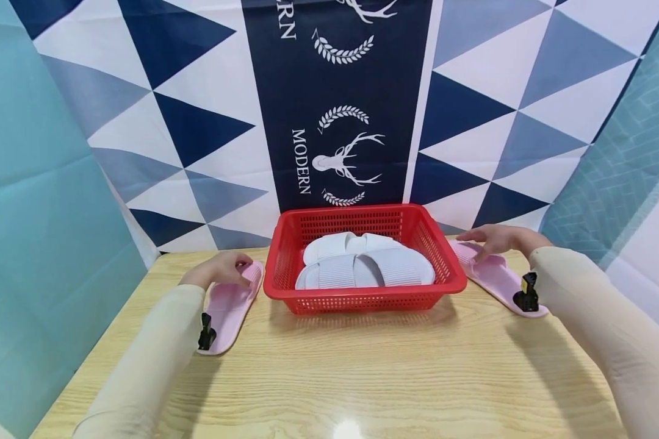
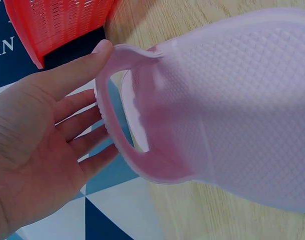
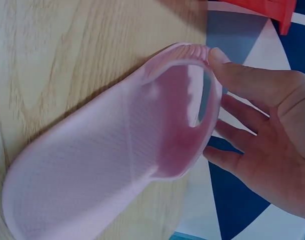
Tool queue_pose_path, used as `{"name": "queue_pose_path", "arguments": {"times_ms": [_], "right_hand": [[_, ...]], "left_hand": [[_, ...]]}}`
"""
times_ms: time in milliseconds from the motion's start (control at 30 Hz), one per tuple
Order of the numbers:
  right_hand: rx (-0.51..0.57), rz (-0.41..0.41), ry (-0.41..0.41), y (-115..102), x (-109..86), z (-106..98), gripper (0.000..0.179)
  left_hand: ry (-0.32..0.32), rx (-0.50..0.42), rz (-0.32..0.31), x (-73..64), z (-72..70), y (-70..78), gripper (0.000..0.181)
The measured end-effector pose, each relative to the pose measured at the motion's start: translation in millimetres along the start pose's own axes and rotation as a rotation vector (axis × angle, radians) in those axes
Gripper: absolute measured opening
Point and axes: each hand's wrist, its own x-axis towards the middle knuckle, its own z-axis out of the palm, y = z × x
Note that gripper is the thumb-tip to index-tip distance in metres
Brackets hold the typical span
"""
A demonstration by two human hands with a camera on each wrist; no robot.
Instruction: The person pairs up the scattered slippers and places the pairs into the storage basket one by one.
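Left of the basket a pink slipper [image 1: 226, 314] lies on the table, and my left hand [image 1: 218, 271] holds it by the strap. In the left wrist view the thumb [image 2: 82, 67] is at one side of the strap and the other fingers spread along its outer edge. A second pink slipper [image 1: 496, 281] lies to the right of the basket, toe toward the back. My right hand [image 1: 498, 237] grips its ribbed strap [image 3: 185, 52] from above, thumb on one side and fingertips on the other.
Between the hands stands a red plastic basket [image 1: 285, 294], holding a white slipper [image 1: 329, 247] behind another white slipper [image 1: 337, 272]. A patterned cloth [image 1: 219, 146] hangs right behind the wooden table [image 1: 357, 372]. Teal cloth [image 1: 44, 201] hangs at the left.
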Motion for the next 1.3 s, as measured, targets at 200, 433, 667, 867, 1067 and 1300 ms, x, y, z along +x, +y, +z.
{"name": "queue_pose_path", "arguments": {"times_ms": [200,433,667,867,1067,1300], "right_hand": [[-0.066,-0.018,-0.027,1.2,6.6,-1.1,0.068],[-0.069,0.017,-0.058,-3.7,8.2,-5.6,0.068],[-0.061,0.058,-0.049,-9.4,2.9,-2.9,0.071],[-0.097,0.081,-0.039,-14.2,-0.2,4.7,0.072],[-0.097,0.098,-0.059,-17.6,-4.6,5.5,0.067],[-0.044,0.135,-0.121,-24.2,-10.4,6.3,0.068]], "left_hand": [[0.001,0.031,-0.022,1.2,-0.7,3.5,0.067],[-0.007,0.077,-0.091,1.8,-1.4,13.1,0.065],[0.002,0.103,-0.127,2.0,-2.3,20.6,0.063],[-0.009,0.094,-0.172,-0.9,5.2,21.4,0.062],[0.032,0.132,-0.146,-2.0,6.7,22.2,0.059],[0.008,0.108,-0.242,-10.3,5.4,26.1,0.057]]}}
